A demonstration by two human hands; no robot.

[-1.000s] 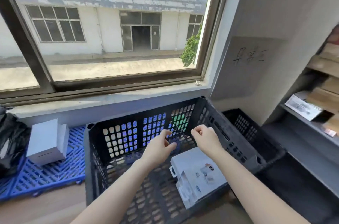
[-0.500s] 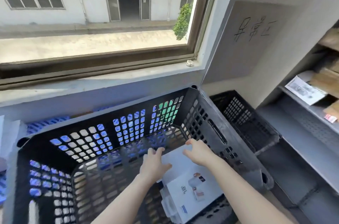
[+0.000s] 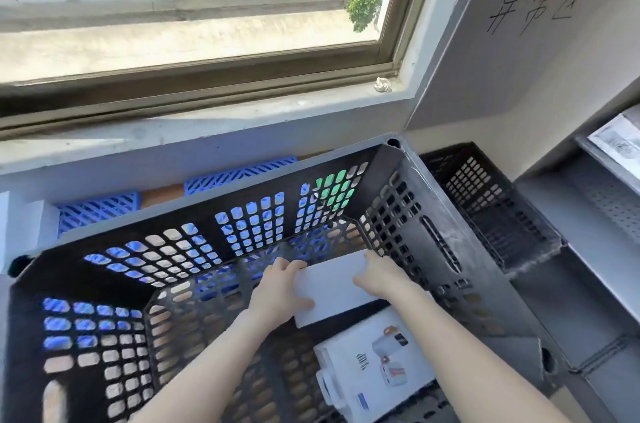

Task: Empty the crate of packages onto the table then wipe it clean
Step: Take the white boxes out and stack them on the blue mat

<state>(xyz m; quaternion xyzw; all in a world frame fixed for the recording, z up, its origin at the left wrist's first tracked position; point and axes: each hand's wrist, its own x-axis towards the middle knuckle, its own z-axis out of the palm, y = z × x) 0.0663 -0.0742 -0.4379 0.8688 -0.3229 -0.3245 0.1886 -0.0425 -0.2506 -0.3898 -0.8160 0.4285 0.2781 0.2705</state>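
"Inside the black perforated plastic crate (image 3: pixel 440 249), what was held?"

"One plain white cardboard box (image 3: pixel 332 287), near the right side. The left hand (image 3: pixel 280 291) and right hand (image 3: pixel 377 279) were clamped on its ends, probably for a level lift out. A second white box (image 3: pixel 377 370) with a product picture lay flat on the crate floor, its lettering unreadable."

"Any writing?"

"Yes: handwritten black characters (image 3: pixel 540 3) on the grey wall (image 3: pixel 485 76), seemingly 异常区."
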